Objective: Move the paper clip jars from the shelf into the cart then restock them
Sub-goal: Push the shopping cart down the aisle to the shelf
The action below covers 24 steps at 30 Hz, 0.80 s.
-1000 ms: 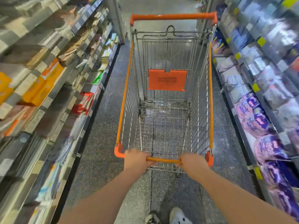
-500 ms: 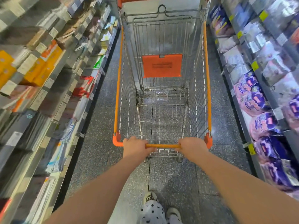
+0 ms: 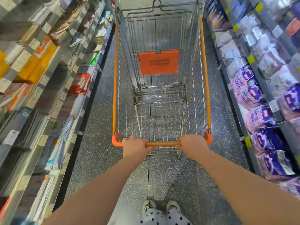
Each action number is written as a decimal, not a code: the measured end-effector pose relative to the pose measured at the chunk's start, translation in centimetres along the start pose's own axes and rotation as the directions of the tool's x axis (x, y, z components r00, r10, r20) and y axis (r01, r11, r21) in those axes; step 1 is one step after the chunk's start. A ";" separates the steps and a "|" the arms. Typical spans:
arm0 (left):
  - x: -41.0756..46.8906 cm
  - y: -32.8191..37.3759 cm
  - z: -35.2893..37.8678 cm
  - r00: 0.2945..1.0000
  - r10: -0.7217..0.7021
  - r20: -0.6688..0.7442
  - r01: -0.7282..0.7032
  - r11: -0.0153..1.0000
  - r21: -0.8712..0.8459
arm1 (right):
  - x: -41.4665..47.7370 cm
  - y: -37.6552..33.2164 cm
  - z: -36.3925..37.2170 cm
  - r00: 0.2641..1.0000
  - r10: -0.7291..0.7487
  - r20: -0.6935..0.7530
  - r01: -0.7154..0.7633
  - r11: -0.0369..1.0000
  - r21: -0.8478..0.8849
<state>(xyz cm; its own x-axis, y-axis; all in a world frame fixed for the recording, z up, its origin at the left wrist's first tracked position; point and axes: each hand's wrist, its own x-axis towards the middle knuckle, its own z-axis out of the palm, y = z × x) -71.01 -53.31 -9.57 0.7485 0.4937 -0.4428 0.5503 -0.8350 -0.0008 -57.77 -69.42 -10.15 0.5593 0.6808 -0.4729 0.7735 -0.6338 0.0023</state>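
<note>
A wire shopping cart (image 3: 205, 67) with orange rails stands in the aisle straight ahead of me. Its basket holds no goods; an orange flap (image 3: 159, 62) hangs at the far end. My left hand (image 3: 135, 146) and my right hand (image 3: 192, 145) are both closed around the orange handle bar (image 3: 163, 144), one at each end. No paper clip jars can be made out on the blurred shelves.
Shelves of stationery and boxes (image 3: 37, 65) line the left side. Shelves with purple and pink packs (image 3: 253, 98) line the right. A speckled grey floor (image 3: 97, 143) runs between them, with narrow gaps beside the cart. My shoes (image 3: 160, 207) show at the bottom.
The cart and I have moved forward along the aisle, and my view has tilted further down. Both hands keep the same grip on the handle.
</note>
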 end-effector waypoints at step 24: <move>-0.9 -2.9 -1.0 0.979 0.109 0.170 -0.095 0.992 -0.086 | -0.8 -2.5 -0.9 0.987 -0.008 0.163 -0.009 0.994 0.105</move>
<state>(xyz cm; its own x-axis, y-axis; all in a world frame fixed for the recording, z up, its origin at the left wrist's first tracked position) -72.86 -51.10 -8.24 0.7299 0.3516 -0.5862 0.5064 -0.8542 0.1182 -59.87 -68.07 -9.02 0.4968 0.6171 -0.6103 0.7327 -0.6751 -0.0861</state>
